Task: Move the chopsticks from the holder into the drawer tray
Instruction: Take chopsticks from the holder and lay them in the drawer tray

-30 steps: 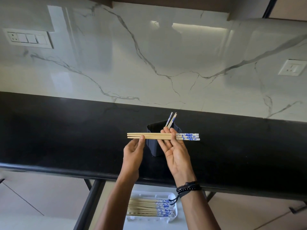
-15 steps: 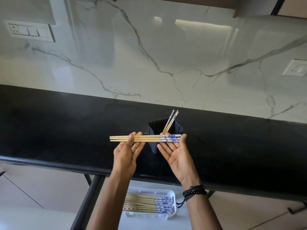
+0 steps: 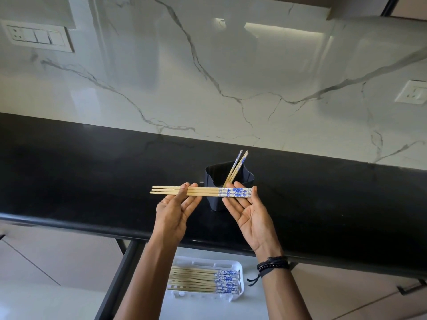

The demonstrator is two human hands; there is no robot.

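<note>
Three wooden chopsticks with blue-patterned ends (image 3: 208, 191) lie level in front of the dark square holder (image 3: 245, 179) on the black counter. My left hand (image 3: 175, 211) pinches their plain ends, thumb on top and fingers beneath. My right hand (image 3: 249, 211) is palm up, its straight fingers behind the blue ends and its thumb against their tips. Three more chopsticks (image 3: 238, 166) lean inside the holder. Below the counter, a white tray (image 3: 208, 262) in the open drawer holds several chopsticks (image 3: 203, 280) lying side by side.
The black counter's front edge (image 3: 69, 227) runs across above the open drawer. A dark drawer frame rail (image 3: 120, 280) slants down at the left of the tray. Behind the counter a marble wall carries a switch panel (image 3: 37, 38) and a socket (image 3: 413, 92).
The held chopsticks have slid to the left. My left hand now pinches them further along the plain ends, and my right hand's thumb has come to the blue tips.
</note>
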